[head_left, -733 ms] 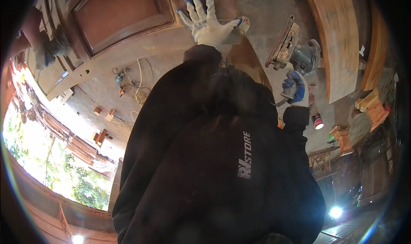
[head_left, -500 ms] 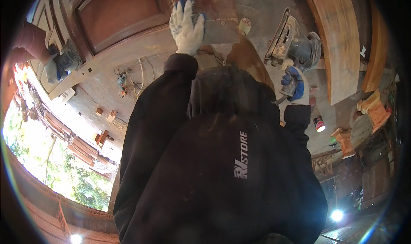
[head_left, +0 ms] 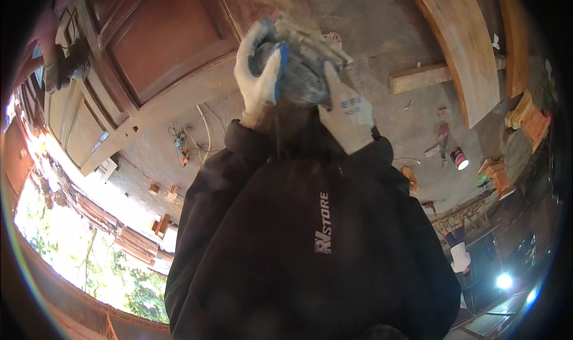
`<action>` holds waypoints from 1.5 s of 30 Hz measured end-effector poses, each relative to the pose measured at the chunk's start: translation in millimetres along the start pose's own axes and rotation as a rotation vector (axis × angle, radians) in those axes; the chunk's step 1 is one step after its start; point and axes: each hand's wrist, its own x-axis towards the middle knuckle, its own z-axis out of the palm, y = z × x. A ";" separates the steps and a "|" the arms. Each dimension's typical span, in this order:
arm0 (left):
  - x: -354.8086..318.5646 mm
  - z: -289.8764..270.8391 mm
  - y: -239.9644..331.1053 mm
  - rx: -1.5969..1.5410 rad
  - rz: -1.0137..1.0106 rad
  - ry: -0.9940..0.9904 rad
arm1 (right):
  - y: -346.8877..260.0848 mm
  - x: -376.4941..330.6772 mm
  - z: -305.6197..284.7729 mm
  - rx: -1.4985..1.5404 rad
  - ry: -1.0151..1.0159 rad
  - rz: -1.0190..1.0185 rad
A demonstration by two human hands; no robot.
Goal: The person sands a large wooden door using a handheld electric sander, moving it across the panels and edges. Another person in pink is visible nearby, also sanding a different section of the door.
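Note:
I hold a dusty grey power sander [head_left: 305, 80] in front of me with both gloved hands. The fingers of my left hand [head_left: 252, 80] curl round its left end, in a white glove with blue fingertips. My right hand [head_left: 349, 114] grips the right-hand side; part of that grip is hidden behind the glove and the tool. Left of the sander lies a brown panelled wooden door [head_left: 170, 51], its lighter edge rail [head_left: 179, 83] running toward me. The sander is blurred, and I cannot tell whether it touches the wood.
At far left, a co-worker's gloved hand [head_left: 57, 74] is by a dark tool on the paneling. A green tool with cords [head_left: 181, 146] lies on the floor. Curved timber [head_left: 462, 53], a red can [head_left: 459, 158] and carved wooden pieces [head_left: 496, 176] are at right. Another person [head_left: 459, 253] is farther off.
My right hand has brought the sander from the right to the middle. My left hand has left the door surface and taken hold of the sander.

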 end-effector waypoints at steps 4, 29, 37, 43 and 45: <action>25.1 -18.9 -14.0 0.336 -0.162 -0.120 | -7.4 10.4 21.0 -0.023 -0.063 0.052; 64.0 -47.3 9.7 0.605 -0.130 -0.109 | -33.0 56.9 18.7 -0.269 -0.083 -0.067; 274.7 -19.4 -21.4 0.856 0.617 -0.152 | -75.1 190.4 -32.8 -0.277 0.197 -0.219; 297.6 -75.5 -55.7 1.077 1.079 -0.330 | -34.7 181.0 -16.1 0.303 0.051 -0.442; 291.7 -125.7 -85.2 0.972 1.005 -0.400 | 25.4 171.7 16.3 0.594 0.111 -0.451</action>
